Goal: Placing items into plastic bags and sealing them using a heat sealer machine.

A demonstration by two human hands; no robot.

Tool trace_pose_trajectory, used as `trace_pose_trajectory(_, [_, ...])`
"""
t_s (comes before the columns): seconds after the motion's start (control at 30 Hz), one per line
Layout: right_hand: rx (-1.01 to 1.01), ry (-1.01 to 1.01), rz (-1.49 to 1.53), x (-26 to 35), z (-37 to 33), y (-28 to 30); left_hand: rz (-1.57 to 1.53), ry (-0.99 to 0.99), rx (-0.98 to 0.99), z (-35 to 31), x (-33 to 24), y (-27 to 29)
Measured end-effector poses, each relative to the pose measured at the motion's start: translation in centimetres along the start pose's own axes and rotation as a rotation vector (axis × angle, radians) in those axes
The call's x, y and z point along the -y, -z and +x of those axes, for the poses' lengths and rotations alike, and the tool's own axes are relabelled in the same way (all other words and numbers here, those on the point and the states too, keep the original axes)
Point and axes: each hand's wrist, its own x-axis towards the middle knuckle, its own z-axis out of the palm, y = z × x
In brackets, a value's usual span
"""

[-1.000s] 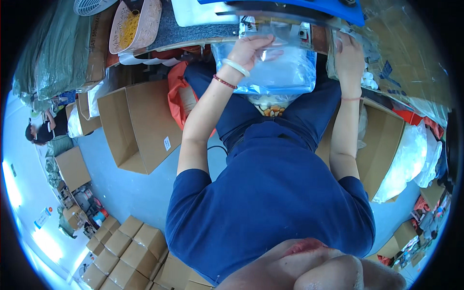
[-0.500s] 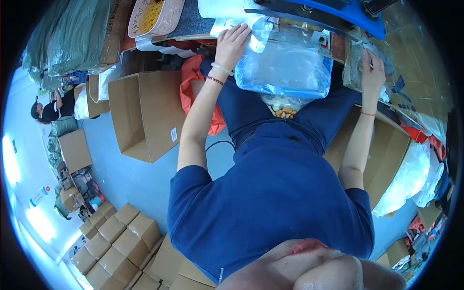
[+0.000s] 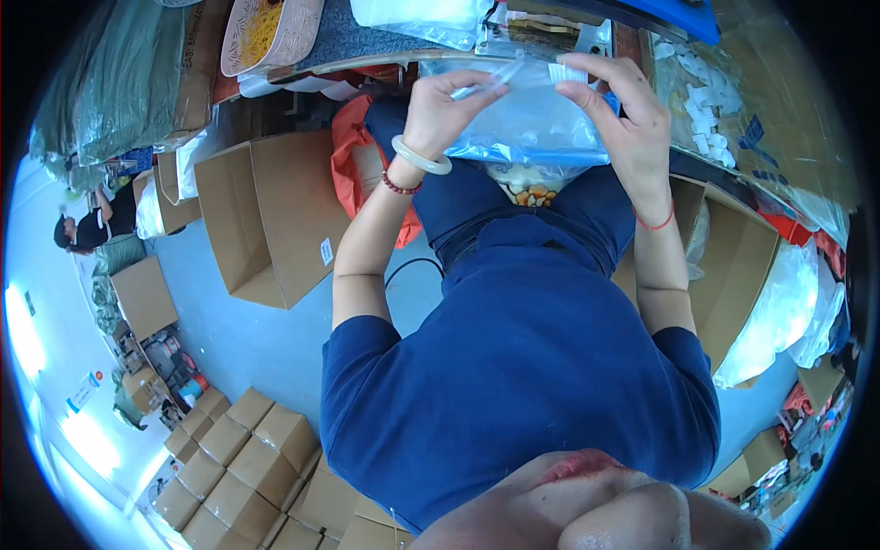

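My left hand [image 3: 442, 112] pinches the edge of a clear plastic bag [image 3: 500, 77] between thumb and fingers, just above my lap. Facing it, my right hand [image 3: 634, 112] grips a small white piece [image 3: 556, 73] between thumb and forefinger, close to the bag. Its exact kind is too small to make out. Beneath both hands, a stack of clear plastic bags in a blue-edged wrapper [image 3: 513, 149] lies across my thighs. To the right of my right hand, several similar small white pieces [image 3: 708, 115] lie scattered on the table.
A blue machine part [image 3: 683, 16] overhangs the table's far side. At far left stands a pale basket [image 3: 307, 37] of yellow bands. Open cartons [image 3: 302, 215] flank my legs, and closed boxes [image 3: 229, 467] are stacked behind. Another person [image 3: 92, 225] is far left.
My right hand has come left from the pile with a small white piece in it. The left hand has drawn a clear bag toward me, and the hands are now close together.
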Motion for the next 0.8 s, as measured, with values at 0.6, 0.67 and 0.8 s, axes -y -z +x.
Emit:
trace_pose_trajectory(0.6, [-0.014, -0.319, -0.528, -9.0, 1.3, 4.4, -0.909, 0.494, 0.469, 6.1, 3.2, -4.3])
trace_pose_trajectory(0.67, [-0.026, -0.288, -0.422, -9.2, 0.6, 3.3, -0.864, 0.501, 0.486, 5.4, 2.7, -4.3])
trace_pose_trajectory(0.8, [-0.03, -0.317, -0.025, -9.2, 0.9, 0.7, -0.742, 0.479, 0.509, 3.9, 1.4, -4.3])
